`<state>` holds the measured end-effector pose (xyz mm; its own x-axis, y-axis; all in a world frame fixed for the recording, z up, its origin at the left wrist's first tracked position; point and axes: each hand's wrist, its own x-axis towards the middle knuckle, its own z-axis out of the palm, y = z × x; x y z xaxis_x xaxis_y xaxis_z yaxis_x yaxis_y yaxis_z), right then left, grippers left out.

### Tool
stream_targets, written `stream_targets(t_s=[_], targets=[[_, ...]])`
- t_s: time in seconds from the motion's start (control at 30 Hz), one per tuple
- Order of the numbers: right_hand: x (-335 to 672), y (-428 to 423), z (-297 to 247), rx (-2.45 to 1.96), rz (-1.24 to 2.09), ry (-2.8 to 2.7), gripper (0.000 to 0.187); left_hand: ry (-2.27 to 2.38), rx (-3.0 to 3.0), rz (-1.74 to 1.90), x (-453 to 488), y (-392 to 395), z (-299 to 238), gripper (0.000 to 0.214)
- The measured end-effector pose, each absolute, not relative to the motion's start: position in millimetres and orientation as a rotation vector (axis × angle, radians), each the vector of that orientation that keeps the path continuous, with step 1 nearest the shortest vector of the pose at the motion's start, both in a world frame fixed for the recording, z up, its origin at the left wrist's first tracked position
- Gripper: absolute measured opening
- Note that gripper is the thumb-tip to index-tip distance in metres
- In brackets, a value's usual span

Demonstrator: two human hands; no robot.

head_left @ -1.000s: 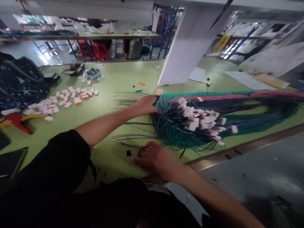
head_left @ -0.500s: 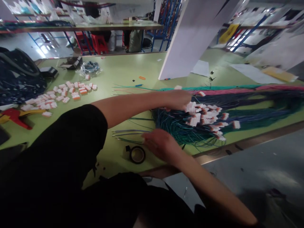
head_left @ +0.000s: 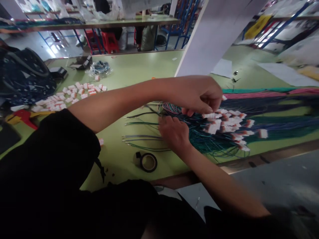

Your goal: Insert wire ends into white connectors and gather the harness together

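My left hand point(head_left: 204, 96) reaches across the bundle with bent, closed fingers, just behind a pile of white connectors point(head_left: 230, 122). Whatever it may hold is hidden under the fingers. Closer to me, my right hand point(head_left: 175, 134) is closed at the left end of the bundle, its fingertips on thin dark wires point(head_left: 147, 114). Blue and green wires point(head_left: 142, 137) with bare metal ends stick out to the left beside it. The long wire bundle point(head_left: 281, 126) runs off to the right, with the connectors lying on it.
A roll of black tape point(head_left: 149, 162) lies near the table's front edge. Loose connectors point(head_left: 72, 93) are heaped at the left, by a red and yellow tool point(head_left: 26, 118) and a dark patterned bag point(head_left: 25, 76). A white post point(head_left: 211, 39) rises from the green table point(head_left: 139, 66).
My left hand has moved right and appears larger, nearer the camera. My right hand has gone from beside the lower wires up and to the right, onto the dark wires.
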<state>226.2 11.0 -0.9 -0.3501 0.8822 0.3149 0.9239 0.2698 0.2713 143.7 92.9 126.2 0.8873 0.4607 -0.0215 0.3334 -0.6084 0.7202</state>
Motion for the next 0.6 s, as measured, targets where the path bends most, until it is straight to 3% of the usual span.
stream_targets(t_s=[0.1, 0.2, 0.4, 0.6], targets=[[241, 14, 2, -1.770, -0.834, -2.230, 0.028, 0.718, 2.346, 0.451, 119, 95, 129, 0.028], [259, 10, 5, -1.843, -0.907, -2.044, 0.023, 0.778, 2.404, 0.539, 105, 98, 111, 0.019], [266, -3, 9, -1.806, -0.752, -2.148, 0.031, 0.729, 2.529, 0.358, 153, 104, 55, 0.006], [240, 1, 0, -1.474, -0.374, -2.692, 0.022, 0.530, 2.608, 0.076, 204, 101, 52, 0.024]])
